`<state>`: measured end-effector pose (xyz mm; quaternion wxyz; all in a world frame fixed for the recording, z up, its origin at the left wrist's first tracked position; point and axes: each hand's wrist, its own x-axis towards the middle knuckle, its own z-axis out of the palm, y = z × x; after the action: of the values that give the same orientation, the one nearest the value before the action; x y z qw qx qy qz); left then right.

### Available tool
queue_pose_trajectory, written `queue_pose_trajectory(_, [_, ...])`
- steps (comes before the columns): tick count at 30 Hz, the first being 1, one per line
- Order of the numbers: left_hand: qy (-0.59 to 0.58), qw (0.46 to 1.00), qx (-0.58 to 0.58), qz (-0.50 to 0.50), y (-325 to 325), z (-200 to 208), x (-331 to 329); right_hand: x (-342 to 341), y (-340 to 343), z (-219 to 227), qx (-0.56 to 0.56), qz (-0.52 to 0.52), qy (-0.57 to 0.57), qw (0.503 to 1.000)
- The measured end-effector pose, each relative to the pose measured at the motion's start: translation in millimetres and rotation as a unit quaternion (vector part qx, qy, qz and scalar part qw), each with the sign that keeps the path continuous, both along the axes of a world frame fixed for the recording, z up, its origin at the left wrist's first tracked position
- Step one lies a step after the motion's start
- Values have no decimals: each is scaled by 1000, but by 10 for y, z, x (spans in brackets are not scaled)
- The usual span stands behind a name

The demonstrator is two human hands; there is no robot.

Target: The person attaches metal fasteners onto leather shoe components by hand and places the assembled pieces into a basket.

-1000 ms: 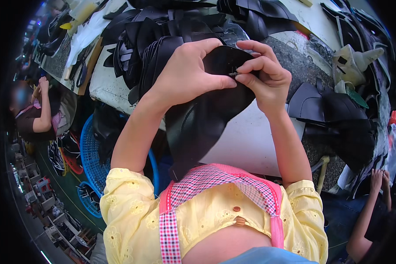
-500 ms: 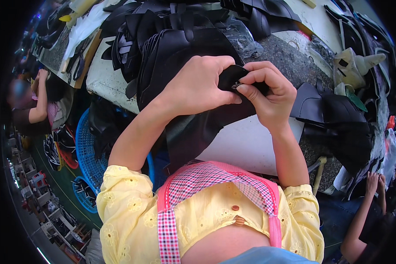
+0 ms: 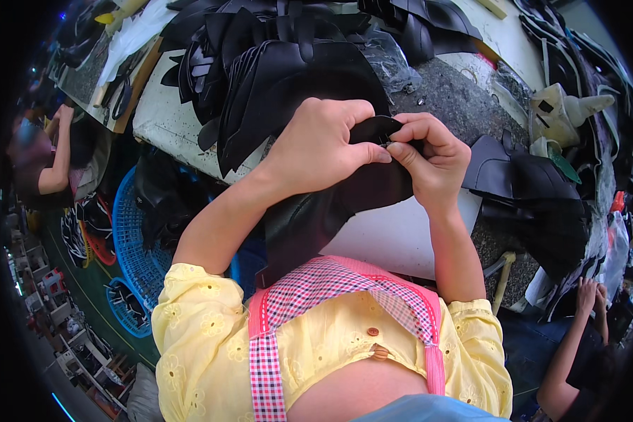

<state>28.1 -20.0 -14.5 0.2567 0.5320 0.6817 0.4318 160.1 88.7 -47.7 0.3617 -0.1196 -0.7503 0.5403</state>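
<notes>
Between both hands, in front of my chest, is a black leather-like piece [image 3: 306,228], its lower part hanging toward my apron. My left hand [image 3: 323,141] grips its folded upper edge between thumb and fingers. My right hand [image 3: 436,158] pinches the same edge just to the right, thumb against fingertips. The thumbs nearly meet at a small spot whose detail I cannot make out. Right behind the hands lies a stack of similar black pieces [image 3: 316,74] on the table.
More black pieces [image 3: 524,176] lie to the right, near a cream pot with a spout [image 3: 552,116]. A clear plastic bag [image 3: 394,63] sits behind the hands. A white sheet [image 3: 394,243] shows below them. A blue basket [image 3: 128,232] stands left. Co-workers' arms [image 3: 62,155] show at both sides.
Both hands have come slightly lower with the black piece. My left thumb now reaches closer to the right fingertips, and the folded edge has tilted a little.
</notes>
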Motion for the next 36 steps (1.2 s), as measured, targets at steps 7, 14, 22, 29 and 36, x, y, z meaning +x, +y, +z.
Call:
queue_pose_trajectory(7, [107,994,-6,32,-39,-30,100,18,5,-70,-70,4,-20,997])
queue_pose_trajectory(14, [31,998,-36,29,-60,-100,89,45,43,-44,-147,70,-91,982])
queue_pose_trajectory(22, [47,999,-12,24,-96,-99,211,112,-37,-36,-262,86,-63,959])
queue_pose_trajectory(29, [203,967,152,5,-217,-151,289,265,-190,1,-167,26,-14,986])
queue_pose_trajectory(36, [189,937,293,-13,-235,-478,277,331,-191,81,14,83,13,996])
